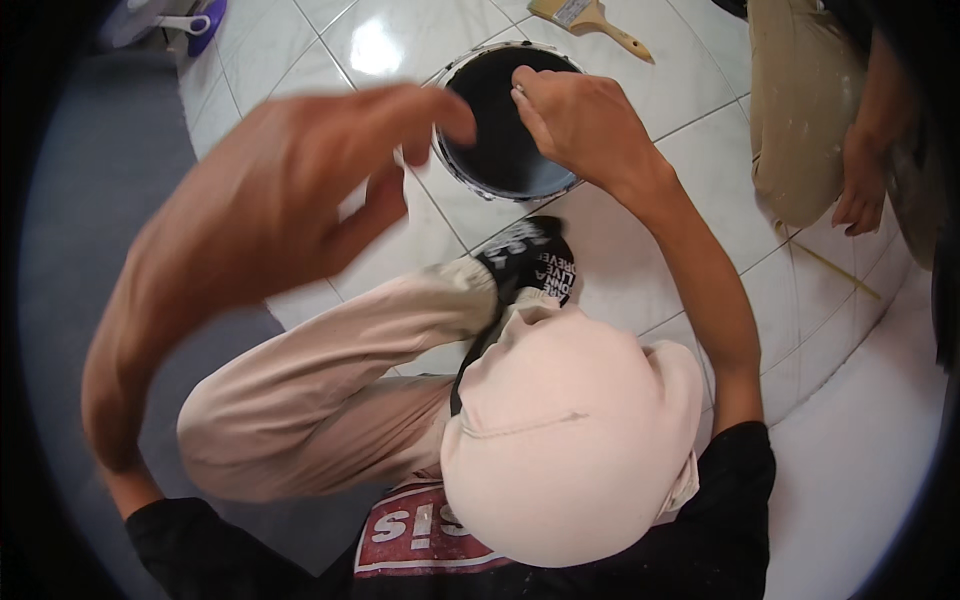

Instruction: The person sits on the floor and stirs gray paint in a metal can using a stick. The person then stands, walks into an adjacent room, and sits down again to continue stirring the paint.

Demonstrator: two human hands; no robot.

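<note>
A round bucket (512, 194) stands on the tiled floor just beyond my feet. Its inside looks dark, and dark smears mark its pale rim. My right hand (590, 125) is over the bucket's right side, thumb and fingers closed together in a pinch. Whatever may be between those fingertips is too small to make out. Raised closer to me, my left hand (310, 180) is blurred by motion. Its thumb and forefinger are curved but apart, with nothing visible between them. In the picture its fingertips overlap the bucket's left rim.
A paintbrush (600, 28) with a wooden handle lies past the bucket. At the right another person kneels in beige trousers (800, 110), one hand (862, 185) hanging down. Near them lies a thin yellowish strip (832, 264). A purple object (207, 28) is at the far left.
</note>
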